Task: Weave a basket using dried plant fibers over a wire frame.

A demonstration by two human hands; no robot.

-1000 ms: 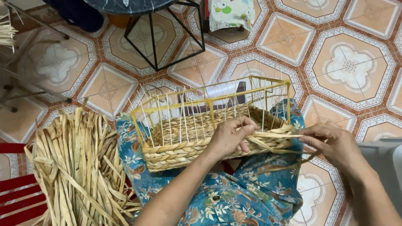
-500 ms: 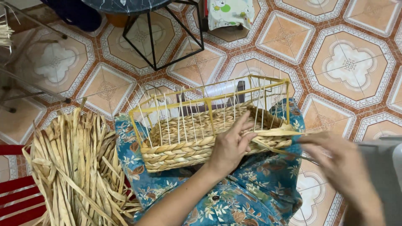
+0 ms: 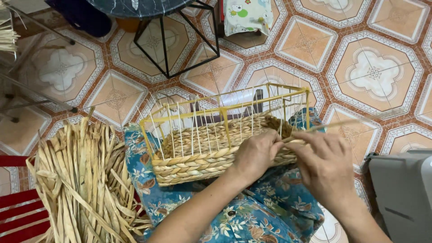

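A half-woven basket (image 3: 198,155) with a yellow wire frame (image 3: 225,110) and thin upright strands rests on my lap, over blue flowered cloth (image 3: 252,220). My left hand (image 3: 256,155) presses against the woven braid on the basket's near right side, fingers pinching the straw there. My right hand (image 3: 324,164) is beside it at the basket's right corner, gripping a long dried straw strand (image 3: 335,123) that runs out to the upper right.
A pile of dried straw strips (image 3: 76,184) lies on the floor at my left, beside a red slatted piece (image 3: 15,216). A black metal table frame (image 3: 175,40) stands ahead. A grey plastic box (image 3: 402,193) sits at the right on the patterned tile floor (image 3: 373,72).
My right hand pulled out and down to the right, then came back up to the basket's right corner, drawing the strand with it. My left hand stayed on the braid.
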